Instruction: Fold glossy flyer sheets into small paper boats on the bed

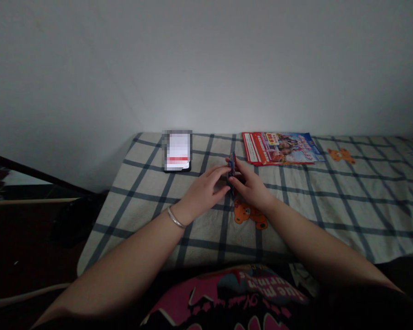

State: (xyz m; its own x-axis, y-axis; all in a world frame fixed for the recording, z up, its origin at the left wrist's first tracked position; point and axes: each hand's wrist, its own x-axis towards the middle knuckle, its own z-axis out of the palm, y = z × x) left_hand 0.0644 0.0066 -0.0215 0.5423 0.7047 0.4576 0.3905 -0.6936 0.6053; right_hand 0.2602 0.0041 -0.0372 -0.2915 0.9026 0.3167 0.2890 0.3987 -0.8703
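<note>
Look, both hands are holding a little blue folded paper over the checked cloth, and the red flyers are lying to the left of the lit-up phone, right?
Not quite. In the head view the stack of red printed flyers lies to the right of the lit black phone, not the left. The rest holds: the left hand and right hand hold the small blue folded paper over the blue-checked white cloth.

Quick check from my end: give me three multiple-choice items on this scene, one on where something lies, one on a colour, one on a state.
1. Where do the flyers lie?
A. at the far edge of the checked cloth, toward its right end
B. on the floor
C. under the phone

2. What colour is the bangle on the left wrist?
A. red
B. silver
C. green

3. How is the small folded paper held?
A. flat on the cloth
B. by the left hand alone
C. on edge between left hand and right hand

Answers: 1 A, they sit by the wall, right of the phone; 2 B, it glints pale metal; 3 C, both hands' fingers pinch it.
</note>
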